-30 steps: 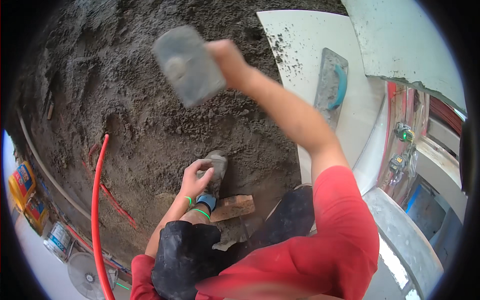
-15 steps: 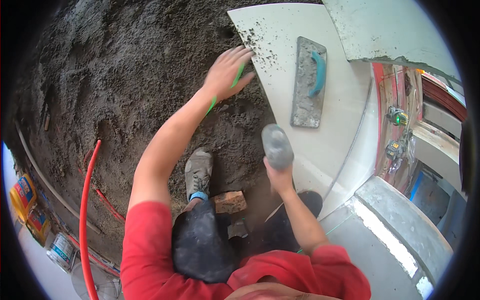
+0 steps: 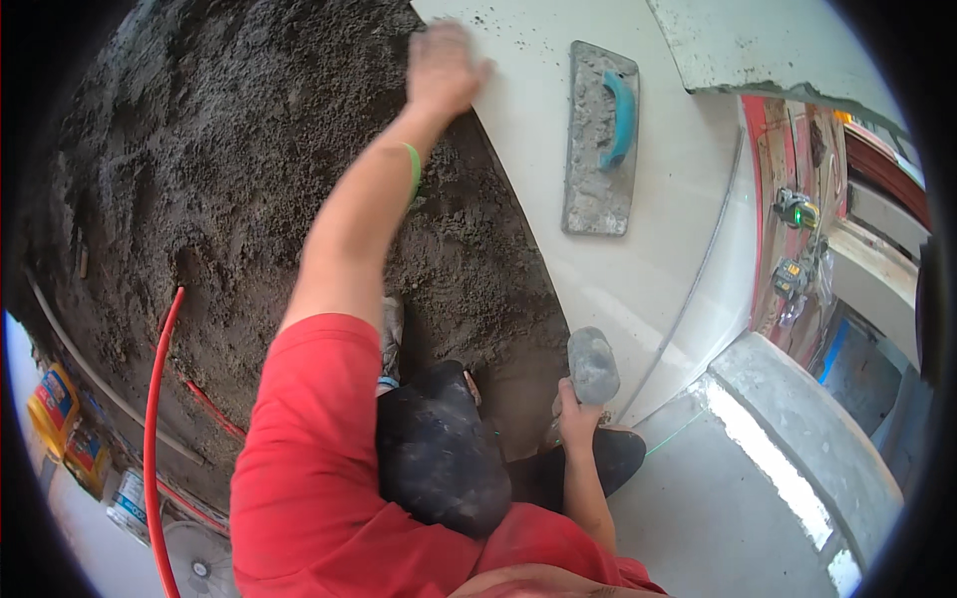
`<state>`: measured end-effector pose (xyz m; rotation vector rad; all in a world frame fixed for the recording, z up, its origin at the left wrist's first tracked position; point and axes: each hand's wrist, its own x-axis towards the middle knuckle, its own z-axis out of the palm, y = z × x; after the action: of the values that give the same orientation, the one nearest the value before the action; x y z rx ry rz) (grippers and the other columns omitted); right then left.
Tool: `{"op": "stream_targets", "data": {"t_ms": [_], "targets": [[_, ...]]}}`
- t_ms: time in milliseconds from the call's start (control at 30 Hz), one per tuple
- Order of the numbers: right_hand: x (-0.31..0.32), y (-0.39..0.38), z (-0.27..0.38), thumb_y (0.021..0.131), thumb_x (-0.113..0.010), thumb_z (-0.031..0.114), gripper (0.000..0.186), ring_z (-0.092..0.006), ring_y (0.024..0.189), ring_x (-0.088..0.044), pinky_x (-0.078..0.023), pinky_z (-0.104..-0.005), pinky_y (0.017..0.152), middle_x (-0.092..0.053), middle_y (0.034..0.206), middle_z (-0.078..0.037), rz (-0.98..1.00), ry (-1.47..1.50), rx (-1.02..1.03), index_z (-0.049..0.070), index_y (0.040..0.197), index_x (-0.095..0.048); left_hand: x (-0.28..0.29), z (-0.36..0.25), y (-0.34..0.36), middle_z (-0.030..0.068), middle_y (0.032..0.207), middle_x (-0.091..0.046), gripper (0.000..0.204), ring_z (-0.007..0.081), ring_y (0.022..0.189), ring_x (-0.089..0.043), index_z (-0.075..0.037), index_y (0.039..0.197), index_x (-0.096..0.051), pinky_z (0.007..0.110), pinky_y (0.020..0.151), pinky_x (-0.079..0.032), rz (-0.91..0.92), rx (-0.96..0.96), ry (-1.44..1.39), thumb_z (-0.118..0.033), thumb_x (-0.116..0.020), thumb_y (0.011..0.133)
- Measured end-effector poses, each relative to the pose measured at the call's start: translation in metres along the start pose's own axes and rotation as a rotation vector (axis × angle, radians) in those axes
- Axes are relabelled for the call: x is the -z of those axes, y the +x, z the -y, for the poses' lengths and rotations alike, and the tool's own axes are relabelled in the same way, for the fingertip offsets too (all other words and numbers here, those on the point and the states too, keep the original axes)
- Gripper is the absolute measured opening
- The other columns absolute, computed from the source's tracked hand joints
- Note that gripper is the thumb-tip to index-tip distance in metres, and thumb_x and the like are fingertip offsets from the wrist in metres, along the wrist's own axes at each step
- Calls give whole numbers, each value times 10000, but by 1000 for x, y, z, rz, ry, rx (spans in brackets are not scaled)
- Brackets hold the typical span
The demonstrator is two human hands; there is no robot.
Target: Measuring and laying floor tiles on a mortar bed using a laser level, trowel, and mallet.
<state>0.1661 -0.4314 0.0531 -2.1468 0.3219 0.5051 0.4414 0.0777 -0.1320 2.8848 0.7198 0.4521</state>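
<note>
A large pale tile (image 3: 518, 169) lies beside a bed of dark, crumbly mortar (image 3: 269, 130). My left hand (image 3: 444, 68), blurred by motion, is at the tile's far left edge, fingers stretched forward and thumb out over the tile; nothing shows in it. My right hand (image 3: 576, 419) is closed round a mallet (image 3: 593, 365) with a thick grey head, held low above the tile's near end. Most of its handle is hidden. On the tile rests a mortar-caked float (image 3: 595, 207) with a teal handle. A few dark grains dot the tile's far part.
A second tile (image 3: 788, 55) stands at the far right. Two levelling devices (image 3: 795, 211) sit beyond the tile's right side. A red hose (image 3: 159, 419) runs up the left, near yellow bags (image 3: 55, 399) and a white bucket (image 3: 128, 498). Grey slab (image 3: 718, 498) lies at lower right.
My left hand has slid farther away along the tile's edge, and fewer grains lie there. My right hand has drawn back nearer to me with the mallet. My knee now covers the brick piece.
</note>
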Motion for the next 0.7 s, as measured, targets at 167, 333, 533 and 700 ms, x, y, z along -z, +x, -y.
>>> {"op": "stream_targets", "data": {"t_ms": [167,333,533,700], "targets": [[-5,-18,35,926,-756,59,152,-149,860,-636,-515,-340,805,-691,930,-44,47,-60,-9,-19,1026,-672,14,22,-32,256,1622,-407,835,384,1552,-319,50,1547,-406,513,1290,-191,-164,66,-211,-560,-563,998],[-9,-20,19,934,-734,59,126,-124,742,-603,-492,-314,685,-659,844,-20,73,-42,52,-1,1007,-650,6,-23,-84,234,1454,-578,704,382,1412,-474,80,1395,-550,503,1241,-280,-192,109,-167,-474,-635,969],[-7,-11,-31,950,-691,39,72,-82,518,-496,-396,-283,459,-567,687,10,120,72,-9,27,981,-627,19,-23,-107,183,1132,-667,343,368,1146,-591,-6,1111,-634,508,1095,-414,-190,35,-325,-285,-699,921],[-16,15,20,941,-693,41,75,-86,564,-530,-424,-291,489,-574,702,17,122,-2,72,21,988,-639,46,-35,-143,189,1090,-668,260,375,1099,-609,-19,1093,-632,486,1040,-459,-156,-16,-444,-208,-684,921]]}}
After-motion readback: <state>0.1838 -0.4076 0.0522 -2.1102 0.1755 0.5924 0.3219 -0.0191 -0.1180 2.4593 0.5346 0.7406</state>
